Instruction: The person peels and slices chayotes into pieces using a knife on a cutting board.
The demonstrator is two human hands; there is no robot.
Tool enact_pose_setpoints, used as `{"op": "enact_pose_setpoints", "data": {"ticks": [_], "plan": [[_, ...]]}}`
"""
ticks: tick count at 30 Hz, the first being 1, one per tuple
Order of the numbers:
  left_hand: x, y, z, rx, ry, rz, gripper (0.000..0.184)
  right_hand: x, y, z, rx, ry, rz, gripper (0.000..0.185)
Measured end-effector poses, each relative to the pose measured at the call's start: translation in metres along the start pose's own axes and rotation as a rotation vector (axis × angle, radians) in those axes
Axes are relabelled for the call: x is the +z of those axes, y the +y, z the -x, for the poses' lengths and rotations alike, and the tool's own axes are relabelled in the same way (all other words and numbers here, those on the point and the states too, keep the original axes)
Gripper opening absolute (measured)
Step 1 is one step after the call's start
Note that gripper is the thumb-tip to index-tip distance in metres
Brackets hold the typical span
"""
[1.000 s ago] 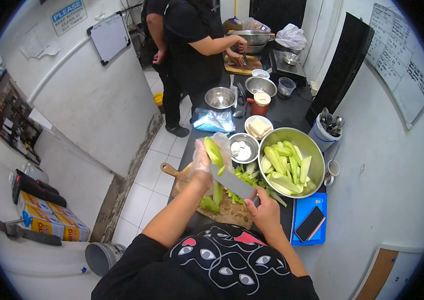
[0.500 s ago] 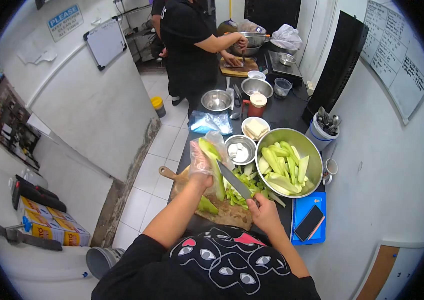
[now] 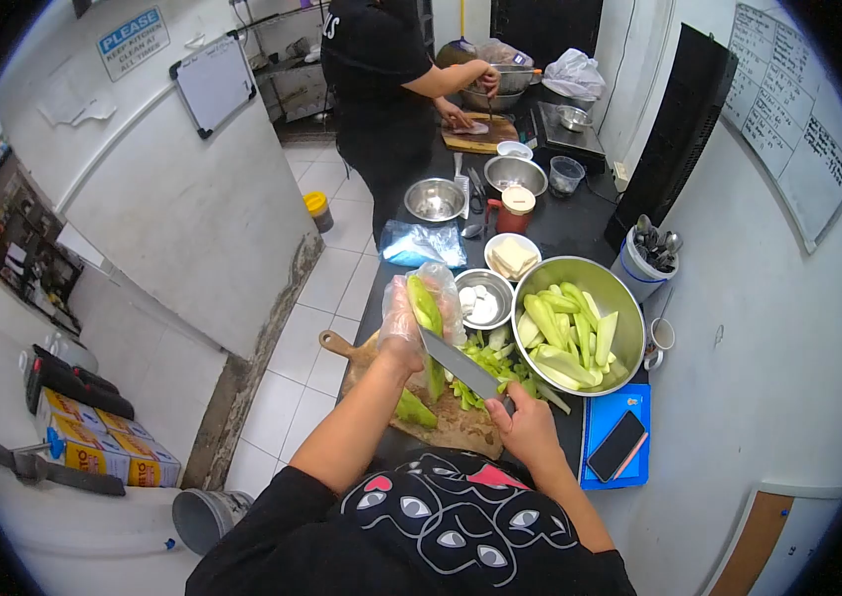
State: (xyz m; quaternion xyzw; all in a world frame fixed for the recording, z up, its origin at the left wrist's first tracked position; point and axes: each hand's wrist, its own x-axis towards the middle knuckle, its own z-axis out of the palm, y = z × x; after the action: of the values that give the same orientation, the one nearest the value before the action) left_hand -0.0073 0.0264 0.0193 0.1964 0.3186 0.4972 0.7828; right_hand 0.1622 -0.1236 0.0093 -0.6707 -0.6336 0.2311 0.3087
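Observation:
My left hand [image 3: 401, 323], in a clear plastic glove, grips a long green vegetable piece [image 3: 425, 304] above the wooden cutting board [image 3: 465, 429]. In my right hand [image 3: 524, 429] is the handle of a kitchen knife [image 3: 462, 371]. Its broad blade points up and left, with the tip end against or very near the vegetable; exact contact is unclear. Below lie green peelings [image 3: 492, 360], and another green piece [image 3: 414, 408] rests on the board's left part. To the right, a large steel bowl [image 3: 625, 298] holds several pale-green peeled pieces [image 3: 572, 333].
Behind the board stand a small bowl of white pieces [image 3: 480, 301], a plate with pale slabs [image 3: 513, 256], a red mug [image 3: 516, 211] and steel bowls [image 3: 435, 201]. A phone [image 3: 616, 447] lies right. Across the counter, a co-worker [image 3: 381, 89] cuts on another board [image 3: 490, 136].
My left hand has turned slightly, and the vegetable piece has shifted with it. The knife has moved a little down and left along it. The camera view has shifted slightly.

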Motion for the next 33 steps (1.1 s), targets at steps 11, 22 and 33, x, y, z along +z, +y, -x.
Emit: {"op": "enact_pose_setpoints", "data": {"ticks": [11,22,33], "plan": [[-0.001,-0.006,-0.004,0.146,-0.109,0.176,0.056,-0.007,-0.003,0.008,0.0,-0.038,0.066,0.045],[0.003,-0.023,0.011,-0.037,-0.133,0.076,0.054,-0.005,-0.006,0.002,-0.036,0.074,0.145,0.051],[0.004,-0.048,0.011,-0.06,0.176,-0.183,0.055,0.01,0.001,-0.022,-0.019,0.103,0.149,0.044]]}}
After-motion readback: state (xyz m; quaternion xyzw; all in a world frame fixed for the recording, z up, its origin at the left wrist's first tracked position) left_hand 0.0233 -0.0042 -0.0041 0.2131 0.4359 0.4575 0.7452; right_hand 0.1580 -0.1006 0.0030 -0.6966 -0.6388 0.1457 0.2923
